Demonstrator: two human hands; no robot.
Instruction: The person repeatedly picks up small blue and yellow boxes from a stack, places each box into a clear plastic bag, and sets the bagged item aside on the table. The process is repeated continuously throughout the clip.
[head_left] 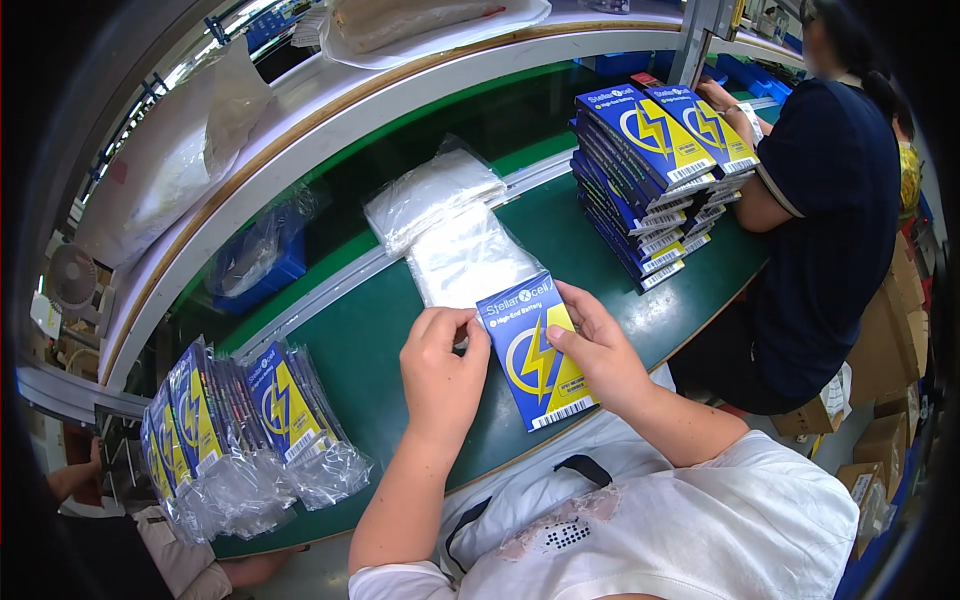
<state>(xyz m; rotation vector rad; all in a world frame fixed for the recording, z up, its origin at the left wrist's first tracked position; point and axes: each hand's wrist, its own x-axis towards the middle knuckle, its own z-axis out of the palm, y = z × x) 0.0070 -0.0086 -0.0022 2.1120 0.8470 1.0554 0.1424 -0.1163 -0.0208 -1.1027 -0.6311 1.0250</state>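
My right hand [592, 345] grips a flat blue and yellow battery box [530, 385] with a lightning bolt on its front, thumb on the face and fingers behind the far edge. Close to the box's upper left corner, my left hand [442, 360] is closed in a pinch at the near edge of a clear plastic bag [470, 262]. What lies right between those fingertips is partly hidden. The bag lies flat on the green table, reaching under the top end of the box. Behind it sits a thick stack of folded clear bags [435, 195].
On the far right of the green table [400, 440] rise stacks of like boxes [640, 150]. Bagged boxes [240, 430] stand in rows at the left. A blue bin [262, 275] sits beneath the curved shelf [250, 175]. A co-worker in dark blue [825, 230] works at right.
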